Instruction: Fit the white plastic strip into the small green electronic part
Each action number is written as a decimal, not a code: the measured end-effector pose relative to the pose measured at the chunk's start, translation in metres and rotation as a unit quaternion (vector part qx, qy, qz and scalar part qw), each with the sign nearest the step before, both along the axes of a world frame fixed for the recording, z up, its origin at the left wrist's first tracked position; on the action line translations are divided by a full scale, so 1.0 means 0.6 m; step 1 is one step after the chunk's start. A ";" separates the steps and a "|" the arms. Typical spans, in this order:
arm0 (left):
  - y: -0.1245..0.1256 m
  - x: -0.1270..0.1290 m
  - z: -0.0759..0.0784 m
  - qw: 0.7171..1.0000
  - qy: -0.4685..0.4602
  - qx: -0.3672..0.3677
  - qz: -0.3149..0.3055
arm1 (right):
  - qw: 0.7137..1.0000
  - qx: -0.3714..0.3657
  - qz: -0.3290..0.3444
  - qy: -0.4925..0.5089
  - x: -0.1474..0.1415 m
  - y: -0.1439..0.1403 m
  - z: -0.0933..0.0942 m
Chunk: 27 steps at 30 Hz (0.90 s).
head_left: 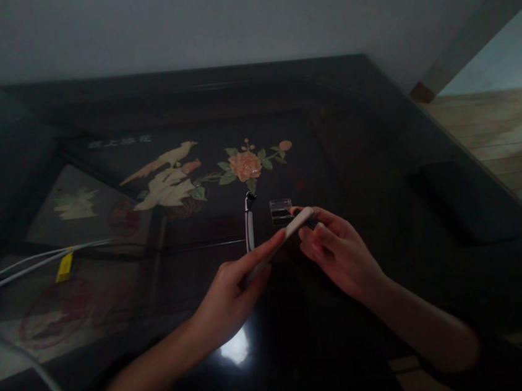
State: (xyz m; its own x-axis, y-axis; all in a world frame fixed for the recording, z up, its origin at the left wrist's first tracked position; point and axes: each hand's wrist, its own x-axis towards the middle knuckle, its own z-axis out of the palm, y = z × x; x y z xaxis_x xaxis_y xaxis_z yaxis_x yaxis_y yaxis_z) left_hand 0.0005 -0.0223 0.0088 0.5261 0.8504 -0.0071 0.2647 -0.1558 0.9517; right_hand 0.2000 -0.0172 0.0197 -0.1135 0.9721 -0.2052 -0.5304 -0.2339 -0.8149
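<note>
Both hands are up over the dark glossy table [377, 146], meeting just right of centre. My left hand [228, 298] comes in from the lower left, fingers stretched forward along a slim white stick-like thing [292, 228]; index finger lies along its top edge, thumb underneath, so it's pinched lengthwise. Can't tell exactly what the white thing is, too dim. It runs tilted, low end at my left palm, high end up and to the right. My right hand [336, 246] comes in from the lower right, fingers curled, fingertips closed on the upper end of the same white piece. So both hands grip one object, held off the tabletop. Just behind it, on the table, sits a small clear plastic box [281, 211], close to my right fingertips but I can't tell if they touch it. Left of the box lies a short silver-and-black tool [248, 222], pointing away from me, apart from both hands. Table has an inlay picture under the gloss: pale bird [165, 168] at left, pink flower [245, 165] with green leaves at centre. White cables [21, 264] run across the left edge with a yellow tag [64, 266] on one, well apart from my hands. Bright light reflection on the table surface between my forearms. Wooden floor [501, 133] shows at the far right.
</note>
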 end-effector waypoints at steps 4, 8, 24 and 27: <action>0.006 -0.001 0.002 1.000 -0.007 -0.008 0.012 | 1.000 0.007 0.002 0.005 0.001 -0.002 0.001; 0.007 -0.002 -0.001 1.000 0.000 -0.007 0.028 | 1.000 0.003 -0.005 0.009 0.001 -0.002 0.000; -0.005 -0.001 0.000 1.000 -0.013 -0.013 -0.016 | 1.000 0.002 -0.015 0.003 0.001 0.001 0.004; -0.008 -0.001 0.000 0.999 -0.012 -0.001 -0.033 | 1.000 0.004 -0.016 -0.002 0.001 0.001 0.004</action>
